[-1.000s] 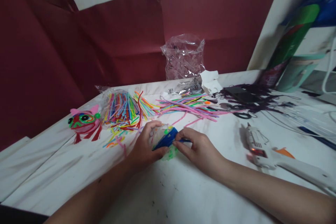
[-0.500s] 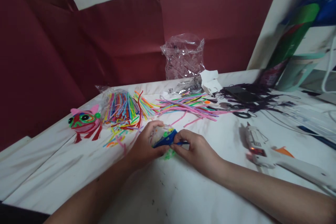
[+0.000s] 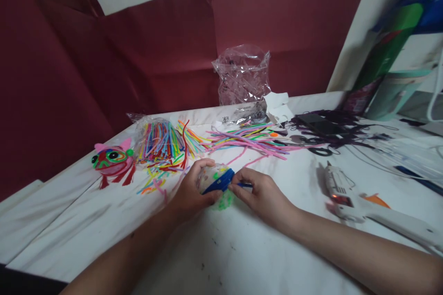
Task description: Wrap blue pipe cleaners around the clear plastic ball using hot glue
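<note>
My left hand is wrapped round a rounded, pale craft piece with green and yellow spots. Blue rows of pipe cleaner cover part of its side, and green fuzzy bits show beneath it. A blue pipe cleaner is pinched between the thumb and fingers of my right hand, against the right edge of the blue rows. Its loose end pokes out under my fingers. My palm and fingers hide much of the craft piece.
A finished animal head with pink ears stands at left, beside bagged pipe cleaners. Loose pipe cleaners and scissors lie behind my hands. A hot glue gun, its light glowing, rests at right. Behind are a phone and purple yarn.
My right fingers have shifted slightly right along the blue pipe cleaner. My left hand still holds the craft piece, turned a little so more of the blue rows show.
</note>
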### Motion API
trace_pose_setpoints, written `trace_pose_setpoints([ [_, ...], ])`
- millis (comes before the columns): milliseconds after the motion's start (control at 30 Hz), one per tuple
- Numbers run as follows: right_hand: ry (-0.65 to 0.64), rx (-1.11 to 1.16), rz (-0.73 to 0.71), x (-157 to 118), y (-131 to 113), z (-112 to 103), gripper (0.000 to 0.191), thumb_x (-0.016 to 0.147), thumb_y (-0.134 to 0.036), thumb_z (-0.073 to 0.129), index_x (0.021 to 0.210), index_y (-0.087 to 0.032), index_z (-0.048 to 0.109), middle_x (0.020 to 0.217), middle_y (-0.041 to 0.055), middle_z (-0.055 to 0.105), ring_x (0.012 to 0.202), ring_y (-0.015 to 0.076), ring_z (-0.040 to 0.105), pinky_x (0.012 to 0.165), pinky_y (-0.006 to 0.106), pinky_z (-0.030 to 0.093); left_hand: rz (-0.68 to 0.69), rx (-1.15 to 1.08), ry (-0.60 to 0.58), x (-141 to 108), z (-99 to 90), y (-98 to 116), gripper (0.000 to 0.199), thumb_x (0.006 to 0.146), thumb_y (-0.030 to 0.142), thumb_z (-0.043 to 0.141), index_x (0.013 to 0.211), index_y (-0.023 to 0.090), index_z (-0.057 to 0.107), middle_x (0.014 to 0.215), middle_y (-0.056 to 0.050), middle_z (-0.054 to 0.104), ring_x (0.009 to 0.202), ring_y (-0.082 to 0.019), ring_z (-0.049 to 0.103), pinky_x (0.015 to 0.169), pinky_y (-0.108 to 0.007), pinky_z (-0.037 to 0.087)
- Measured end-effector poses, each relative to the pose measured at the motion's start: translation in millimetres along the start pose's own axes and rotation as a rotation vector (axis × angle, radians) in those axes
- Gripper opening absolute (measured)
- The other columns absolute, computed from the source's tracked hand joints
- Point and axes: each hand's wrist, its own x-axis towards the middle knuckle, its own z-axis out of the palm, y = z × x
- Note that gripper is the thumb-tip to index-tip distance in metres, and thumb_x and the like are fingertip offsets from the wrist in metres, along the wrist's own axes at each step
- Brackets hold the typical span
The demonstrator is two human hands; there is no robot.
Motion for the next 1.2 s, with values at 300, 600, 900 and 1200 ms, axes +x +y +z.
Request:
trace_pose_setpoints([
  [300, -0.018, -0.008, -0.007, 1, 2, 1, 0.012, 0.078, -0.013, 0.057, 0.069, -0.020, 0.054, 0.068, -0.0005, 0.060, 0.063, 0.0148, 0.056, 0.059, 0.024, 0.042, -0.001, 0.097, -0.030, -1, -2.6, 7, 0.058, 0.068, 0.037, 0.073, 0.116, 0.020, 0.046, 0.125, -0.010, 0.049, 0.123, -0.030, 0.043, 0.100, -0.039, 0.036],
  [600, -0.025, -0.007, -0.021, -1, 1, 3, 0.013, 0.079, -0.015, 0.056, 0.068, -0.020, 0.052, 0.067, -0.0008, 0.058, 0.062, 0.0149, 0.055, 0.059, 0.024, 0.041, 0.074, 0.101, -0.058, 0, -6.8, 8, 0.044, 0.082, 0.047, 0.054, 0.116, 0.018, 0.048, 0.126, -0.012, 0.049, 0.124, -0.029, 0.043, 0.104, -0.039, 0.033],
  [900, -0.007, -0.035, -0.030, -1, 1, 4, 0.011, 0.078, -0.013, 0.056, 0.070, -0.020, 0.054, 0.068, -0.0004, 0.059, 0.063, 0.0151, 0.056, 0.058, 0.024, 0.041, -0.023, 0.182, -0.083, -1, -3.7, 8, 0.062, 0.070, 0.043, 0.070, 0.120, 0.020, 0.040, 0.128, -0.011, 0.046, 0.124, -0.031, 0.041, 0.100, -0.040, 0.036],
  [1200, 0.014, -0.056, -0.079, -2, 3, 4, 0.012, 0.081, -0.015, 0.056, 0.071, -0.020, 0.054, 0.068, 0.0001, 0.059, 0.063, 0.0154, 0.057, 0.058, 0.025, 0.043, -0.033, 0.039, -0.207, 1, -11.7, 10, 0.067, 0.070, 0.043, 0.070, 0.123, 0.020, 0.036, 0.127, -0.011, 0.045, 0.123, -0.030, 0.040, 0.099, -0.038, 0.035],
])
